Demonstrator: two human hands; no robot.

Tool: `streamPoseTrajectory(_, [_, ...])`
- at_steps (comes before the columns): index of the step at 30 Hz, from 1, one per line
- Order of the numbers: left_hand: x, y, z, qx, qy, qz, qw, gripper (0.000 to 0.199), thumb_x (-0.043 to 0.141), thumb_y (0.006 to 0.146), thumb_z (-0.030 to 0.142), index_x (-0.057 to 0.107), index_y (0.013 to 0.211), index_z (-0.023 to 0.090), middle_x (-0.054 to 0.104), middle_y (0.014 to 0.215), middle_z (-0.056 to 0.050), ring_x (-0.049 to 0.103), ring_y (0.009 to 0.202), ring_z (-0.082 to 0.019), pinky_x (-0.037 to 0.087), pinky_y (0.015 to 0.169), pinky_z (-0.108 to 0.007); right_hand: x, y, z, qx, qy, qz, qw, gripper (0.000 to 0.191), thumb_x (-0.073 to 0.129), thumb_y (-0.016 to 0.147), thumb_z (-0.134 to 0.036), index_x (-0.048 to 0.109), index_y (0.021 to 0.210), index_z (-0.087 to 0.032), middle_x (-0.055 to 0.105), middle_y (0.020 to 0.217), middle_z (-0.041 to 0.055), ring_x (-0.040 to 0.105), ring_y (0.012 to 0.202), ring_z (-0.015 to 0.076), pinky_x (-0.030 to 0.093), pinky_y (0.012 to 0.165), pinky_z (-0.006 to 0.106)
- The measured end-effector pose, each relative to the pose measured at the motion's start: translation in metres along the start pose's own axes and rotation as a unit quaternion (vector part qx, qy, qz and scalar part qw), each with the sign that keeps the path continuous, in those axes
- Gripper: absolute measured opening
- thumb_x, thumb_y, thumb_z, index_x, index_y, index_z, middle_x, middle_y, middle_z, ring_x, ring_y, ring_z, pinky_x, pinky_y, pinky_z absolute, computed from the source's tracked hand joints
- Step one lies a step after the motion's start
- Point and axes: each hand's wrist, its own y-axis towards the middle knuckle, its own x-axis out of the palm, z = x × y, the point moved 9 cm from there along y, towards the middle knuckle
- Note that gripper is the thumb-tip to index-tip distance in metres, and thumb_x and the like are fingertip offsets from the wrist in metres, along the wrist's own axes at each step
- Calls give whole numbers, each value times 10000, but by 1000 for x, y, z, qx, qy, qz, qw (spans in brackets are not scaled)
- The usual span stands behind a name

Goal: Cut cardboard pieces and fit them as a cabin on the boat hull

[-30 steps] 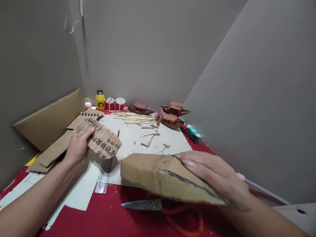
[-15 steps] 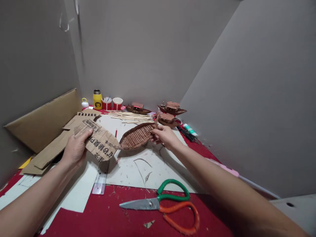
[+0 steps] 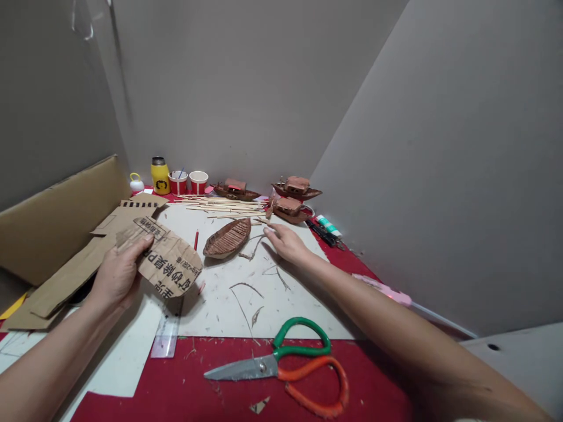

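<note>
My left hand (image 3: 118, 271) is closed on a cut piece of brown cardboard (image 3: 169, 258) with a rounded end and printed black characters, thumb on top. The piece is held up over the left part of the white board. A small brown model boat hull (image 3: 227, 238), ribbed with strips inside, sits on the white board (image 3: 211, 305), apart from both hands. Just to its right is my right hand (image 3: 287, 241), open, thumb and forefinger apart, low over the board; its other fingers are mostly hidden. Thin dark strips (image 3: 253, 251) lie beside the hull.
Large scissors (image 3: 264, 368) with green and orange handles lie in front on the red cloth. Thin wooden sticks (image 3: 224, 205) and several finished model boats (image 3: 297, 186) are behind. Cardboard sheets (image 3: 65, 275) are at left; paper cups (image 3: 199, 182) and a yellow bottle (image 3: 160, 176) stand at the back.
My right hand has let go of the boat hull, which now rests on the board. The left hand still holds the cardboard, slightly lower. The whole view has shifted a little.
</note>
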Motion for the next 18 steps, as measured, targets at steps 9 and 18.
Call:
streamPoseTrajectory(9, [0,-2,3,9,10,-4,1000,334,836,588,170,738,906,147,779,795,-1,725,766,-214,601,665,-277,43,-40,-20,-61,-141,-144,978,688,331,973,-567,360,1494,-118,253,1571,230,194,1457,380,161,1142,596])
streamPoseTrajectory(18, [3,-1,-4,-2,1,-20,1000,312,833,611,170,735,906,149,769,821,8,686,709,-151,559,644,-219,25,-120,-85,-190,-54,-205,959,586,342,993,-498,413,1445,-131,394,1502,198,340,1406,273,279,1143,460])
